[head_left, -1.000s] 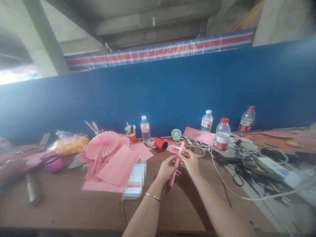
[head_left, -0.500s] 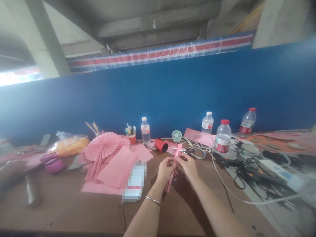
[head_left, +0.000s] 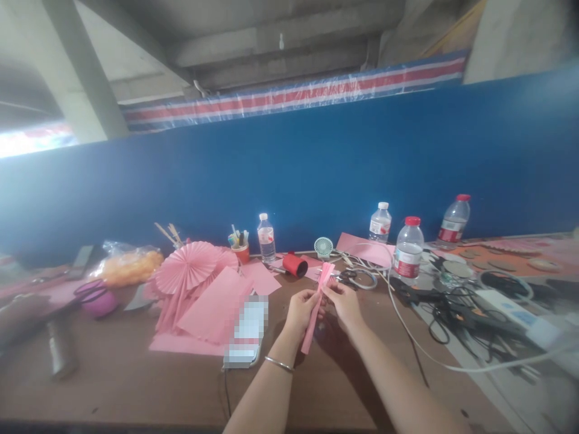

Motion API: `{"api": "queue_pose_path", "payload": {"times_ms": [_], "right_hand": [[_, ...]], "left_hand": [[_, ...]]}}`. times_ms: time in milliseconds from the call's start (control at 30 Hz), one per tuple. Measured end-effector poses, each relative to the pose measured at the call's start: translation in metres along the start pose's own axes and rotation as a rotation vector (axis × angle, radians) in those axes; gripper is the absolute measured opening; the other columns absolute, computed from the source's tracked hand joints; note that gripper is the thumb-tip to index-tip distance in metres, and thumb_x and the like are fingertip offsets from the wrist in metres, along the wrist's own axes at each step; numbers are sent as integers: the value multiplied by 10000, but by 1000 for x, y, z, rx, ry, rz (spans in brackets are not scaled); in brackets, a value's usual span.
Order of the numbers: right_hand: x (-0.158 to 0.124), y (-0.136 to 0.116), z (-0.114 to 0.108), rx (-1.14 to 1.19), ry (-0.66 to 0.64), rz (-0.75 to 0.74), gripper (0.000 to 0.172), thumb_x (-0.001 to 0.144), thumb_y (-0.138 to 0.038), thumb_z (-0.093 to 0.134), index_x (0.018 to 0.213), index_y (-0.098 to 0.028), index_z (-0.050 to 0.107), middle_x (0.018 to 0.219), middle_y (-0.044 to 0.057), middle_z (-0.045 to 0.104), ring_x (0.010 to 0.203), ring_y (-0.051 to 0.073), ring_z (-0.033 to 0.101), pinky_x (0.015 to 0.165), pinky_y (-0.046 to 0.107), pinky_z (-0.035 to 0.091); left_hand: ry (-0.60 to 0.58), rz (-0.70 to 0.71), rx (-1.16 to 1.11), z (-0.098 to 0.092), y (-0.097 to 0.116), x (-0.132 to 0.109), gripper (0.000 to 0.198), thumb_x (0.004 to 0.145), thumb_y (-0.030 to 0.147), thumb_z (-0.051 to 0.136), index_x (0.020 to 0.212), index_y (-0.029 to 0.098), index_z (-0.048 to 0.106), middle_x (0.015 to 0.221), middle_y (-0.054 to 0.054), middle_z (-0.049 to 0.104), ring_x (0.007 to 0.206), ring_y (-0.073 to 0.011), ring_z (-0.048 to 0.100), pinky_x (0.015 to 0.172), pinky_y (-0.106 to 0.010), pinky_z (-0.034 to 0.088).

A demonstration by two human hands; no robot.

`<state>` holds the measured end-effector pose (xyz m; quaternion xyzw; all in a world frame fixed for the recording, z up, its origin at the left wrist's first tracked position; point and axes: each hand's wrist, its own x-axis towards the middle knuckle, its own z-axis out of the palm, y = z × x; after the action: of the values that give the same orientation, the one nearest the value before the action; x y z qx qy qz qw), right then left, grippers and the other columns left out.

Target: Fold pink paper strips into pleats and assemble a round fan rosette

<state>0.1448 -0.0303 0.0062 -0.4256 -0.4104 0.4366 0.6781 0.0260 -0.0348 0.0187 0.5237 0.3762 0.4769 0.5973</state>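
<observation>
The left hand and right hand are both closed in a pinch upon one pink paper strip above the table.

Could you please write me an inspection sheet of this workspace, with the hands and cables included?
Surface: brown table, crowded toward the back.
Work item: folded pink paper strip, held above the table.
Clutter: pink pleated paper fan, four bottles, red tube lying on its side.
Grips: left hand and right hand both on the strip.
Cables: white cable and tangled black cables at right.
Surroundings: blue partition behind, striped sheeting above it.
</observation>
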Motion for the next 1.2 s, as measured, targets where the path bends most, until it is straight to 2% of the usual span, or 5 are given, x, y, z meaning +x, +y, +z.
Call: {"api": "queue_pose_path", "payload": {"times_ms": [233, 533, 733, 900, 1200], "right_hand": [[2, -1, 1, 114, 14, 54, 302, 490, -349, 721, 669, -175, 552, 575, -15, 581, 481, 115, 494, 465, 229, 382], [-3, -11, 1, 28, -150, 175, 254, 563, -381, 670, 627, -144, 608, 394, -58, 439, 355, 52, 307, 380, 203, 191], [-2, -15, -1, -113, -53, 96, 281, 541, -373, 678, 471, -127, 560, 336, -59, 368, 344, 45, 255, 372, 213, 138], [8, -14, -13, 126, 64, 128, 256, 496, -350, 707, 550, -124, 599, 320, -90, 312, 322, 27, 201, 361, 205, 94], [24, -20, -37, 388, 384, 174, 243, 547, -367, 659, 660, -166, 583, 459, -52, 498, 343, 42, 376, 329, 169, 244]], "left_hand": [[17, 10, 85, 1, 5, -1, 291, 667, 406, 576, 690, 115, 565, 577, -8, 579, 402, -67, 494, 409, -192, 425], [-2, 21, 170, 1, 4, 1, 260, 681, 383, 553, 671, 123, 552, 529, 8, 557, 383, -79, 509, 397, -202, 438], [-39, -1, 196, 1, -2, 4, 229, 679, 348, 549, 671, 118, 546, 533, -5, 569, 374, -93, 515, 374, -215, 433], [-107, -19, 228, 2, 1, -1, 184, 681, 304, 553, 660, 121, 549, 514, 6, 560, 361, -71, 490, 366, -189, 408], [-123, -60, 273, 1, -4, -1, 207, 694, 321, 543, 690, 114, 557, 563, -20, 584, 391, -79, 515, 373, -189, 419]]}}
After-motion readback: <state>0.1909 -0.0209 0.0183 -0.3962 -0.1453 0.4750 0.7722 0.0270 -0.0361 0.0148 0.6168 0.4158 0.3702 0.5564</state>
